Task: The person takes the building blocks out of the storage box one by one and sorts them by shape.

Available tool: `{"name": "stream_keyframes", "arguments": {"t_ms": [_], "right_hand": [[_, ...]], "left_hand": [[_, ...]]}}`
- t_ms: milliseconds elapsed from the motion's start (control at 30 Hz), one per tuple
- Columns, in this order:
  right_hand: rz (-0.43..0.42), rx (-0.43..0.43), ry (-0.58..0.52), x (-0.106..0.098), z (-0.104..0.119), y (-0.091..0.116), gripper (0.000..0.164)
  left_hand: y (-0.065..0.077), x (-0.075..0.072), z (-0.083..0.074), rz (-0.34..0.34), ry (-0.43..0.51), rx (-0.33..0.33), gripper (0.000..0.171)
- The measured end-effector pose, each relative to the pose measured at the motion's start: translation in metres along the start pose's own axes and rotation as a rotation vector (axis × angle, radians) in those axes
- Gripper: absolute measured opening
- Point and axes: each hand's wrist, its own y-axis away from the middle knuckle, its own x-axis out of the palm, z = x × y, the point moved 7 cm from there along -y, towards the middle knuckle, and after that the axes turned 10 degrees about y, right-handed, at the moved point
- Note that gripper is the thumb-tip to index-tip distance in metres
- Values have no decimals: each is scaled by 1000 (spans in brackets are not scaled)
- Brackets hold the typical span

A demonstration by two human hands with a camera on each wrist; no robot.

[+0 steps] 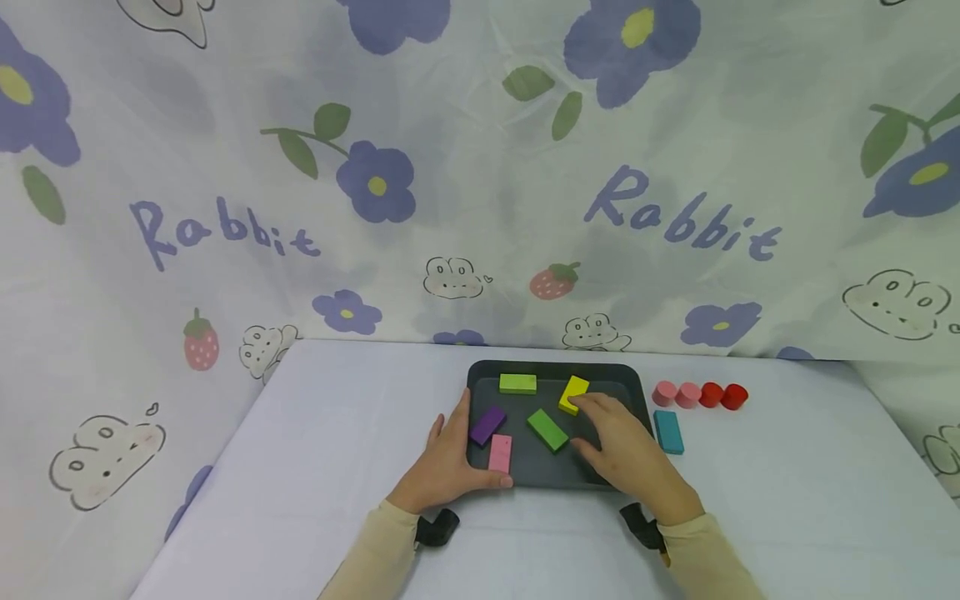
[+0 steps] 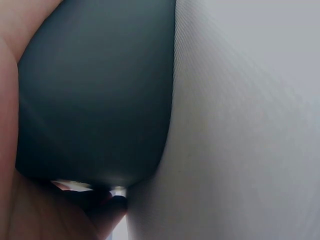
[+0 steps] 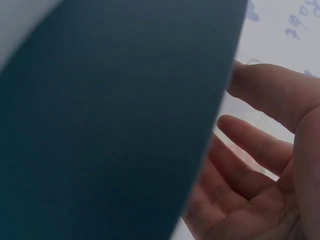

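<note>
Printed backdrop (image 1: 480, 167) w/ purple flowers, rabbits & "Rabbit" lettering hangs behind far edge of white surface (image 1: 330, 467). Dark grey tray (image 1: 555, 366) lies on surface nr far edge, approx. midway btwn L & R edges. Person's arms come in from near side: cream sleeves (image 1: 378, 550), black device (image 1: 437, 529) at each wrist.

L hand (image 1: 447, 462) is at tray's near L corner: fingers along L edge, thumb along near edge, spread apart w/ corner btwn them. R hand (image 1: 628, 450) is over tray's R side, thumb & fingers apart; fingertips at yellow blk (image 1: 574, 387), can't tell if touching. R wrist view also shows thumb clear of fingers, hand part-hidden by dark blurred shape (image 3: 120, 120).

Yellow blk sits in tray's far half, R of ctr. Also in tray: lime blk (image 1: 517, 384) by far edge, L of ctr; purple blk (image 1: 488, 425) by L edge, angled; green blk (image 1: 547, 430) abt ctr, diagonal; pink blk (image 1: 500, 452) nr near L corner. Teal blk (image 1: 668, 432) on surface, just outside tray's R edge.

Smallest: 2 pink cyls (image 1: 664, 393) then 2 red cyls (image 1: 735, 397), row off tray's far R corner.
</note>
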Motion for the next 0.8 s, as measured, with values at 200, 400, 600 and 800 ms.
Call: {"name": "stream_keyframes", "arguments": {"t_ms": [200,400,600,800], "right_hand": [[29,-36,-1,10,13,-6,63],[76,-39,-9,21,21,-9,64],[96,-48,-29,31,25,-13,63],[120,-35,-51,40,26,-15,63]], "left_hand": [[0,0,0,2,-3,5,144],[1,1,-1,8,-5,16,143],[0,1,1,10,-24,8,142],[1,1,0,9,-22,8,142]]}}
